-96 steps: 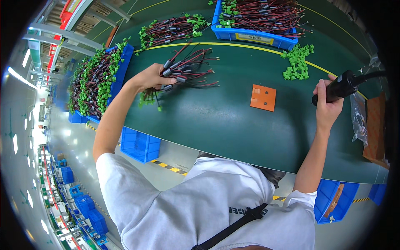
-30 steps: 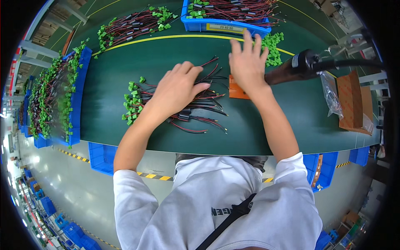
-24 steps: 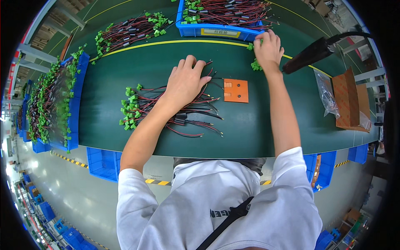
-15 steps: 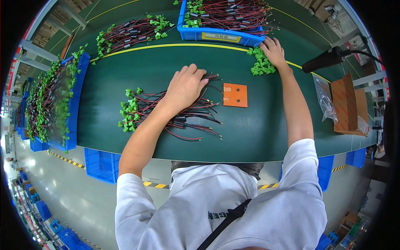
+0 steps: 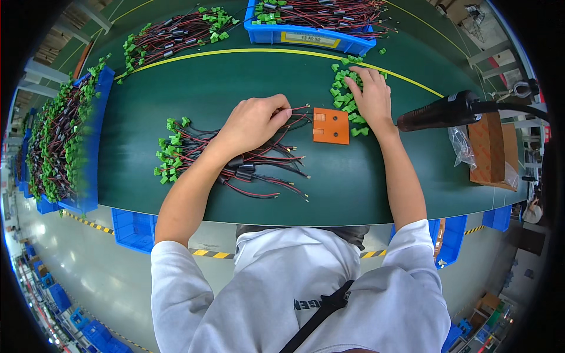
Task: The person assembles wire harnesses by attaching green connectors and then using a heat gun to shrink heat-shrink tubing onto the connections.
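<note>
My left hand [image 5: 254, 122] is closed in a pinch on a red-and-black wire [image 5: 299, 108], whose bare ends stick out past the fingertips. Under and beside this hand lies a bunch of wire harnesses [image 5: 244, 170] with black cylindrical parts and green connectors [image 5: 169, 154] at the left ends. To its right an orange block [image 5: 331, 126] with two dark holes lies flat, close to the wire ends. My right hand [image 5: 373, 101] rests over a pile of loose green connectors [image 5: 341, 94], thumb and fingers apart; whether a fingertip touches one is hard to see.
A blue bin [image 5: 353, 44] of harnesses stands at the back, a harness heap [image 5: 176, 35] left of it. Another full blue bin [image 5: 105, 132] stands at the left edge. A black cylindrical tool [image 5: 438, 112] on a cable juts in from the right, near a cardboard box [image 5: 487, 150].
My right hand has come nearer from the blue bin's corner, and the connectors are spread wider toward the orange block. My left hand now pinches a wire with its ends near the block.
</note>
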Tool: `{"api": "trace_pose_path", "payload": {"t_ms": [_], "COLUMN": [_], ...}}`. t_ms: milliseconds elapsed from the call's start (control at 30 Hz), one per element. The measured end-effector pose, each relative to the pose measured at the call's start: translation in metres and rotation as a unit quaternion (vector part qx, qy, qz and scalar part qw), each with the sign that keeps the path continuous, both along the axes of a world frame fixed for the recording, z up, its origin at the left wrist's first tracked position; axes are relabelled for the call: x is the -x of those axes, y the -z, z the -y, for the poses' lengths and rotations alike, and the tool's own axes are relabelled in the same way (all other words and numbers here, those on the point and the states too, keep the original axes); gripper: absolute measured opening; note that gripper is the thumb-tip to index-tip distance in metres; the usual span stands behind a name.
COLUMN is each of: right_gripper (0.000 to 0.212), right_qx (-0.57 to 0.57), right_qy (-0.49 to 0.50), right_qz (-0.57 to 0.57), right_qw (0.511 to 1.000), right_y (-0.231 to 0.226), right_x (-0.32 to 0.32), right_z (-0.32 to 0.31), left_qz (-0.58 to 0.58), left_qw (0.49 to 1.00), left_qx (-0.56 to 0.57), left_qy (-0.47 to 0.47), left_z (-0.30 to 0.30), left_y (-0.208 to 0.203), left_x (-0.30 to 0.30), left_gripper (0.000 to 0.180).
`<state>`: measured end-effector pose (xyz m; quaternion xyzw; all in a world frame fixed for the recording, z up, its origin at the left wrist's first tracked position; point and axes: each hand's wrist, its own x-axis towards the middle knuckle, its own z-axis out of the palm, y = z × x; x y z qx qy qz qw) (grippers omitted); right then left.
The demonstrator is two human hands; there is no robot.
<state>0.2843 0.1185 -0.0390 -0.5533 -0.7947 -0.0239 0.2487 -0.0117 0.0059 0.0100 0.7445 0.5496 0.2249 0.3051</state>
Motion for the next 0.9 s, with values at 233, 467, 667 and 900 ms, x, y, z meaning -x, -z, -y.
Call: {"api": "trace_pose_path", "payload": {"t_ms": [233, 467, 667, 900], "right_gripper": [0.028, 0.015, 0.013, 0.016], "right_qx": [-0.083, -0.116, 0.031, -0.073], "right_qy": [-0.03, -0.084, -0.259, -0.214], "right_qz": [-0.115, -0.197, -0.16, 0.054], "right_qw": [0.989, 0.97, 0.952, 0.973], "right_y": [-0.006, -0.016, -0.032, -0.026], "right_x": [-0.006, -0.01, 0.031, 0.009], "right_z": [-0.006, -0.002, 0.04, 0.05], "left_qz": [0.135, 0.161, 0.178, 0.114], "left_qw": [0.99, 0.977, 0.962, 0.986], "left_qx": [-0.035, 0.137, 0.203, 0.098], "left_qy": [-0.023, -0.03, 0.037, 0.076], "left_z": [-0.006, -0.003, -0.004, -0.002], "left_y": [0.014, -0.007, -0.006, -0.008], "left_x": [0.01, 0.007, 0.011, -0.002], "left_gripper": [0.025, 0.028, 0.029, 0.024]}}
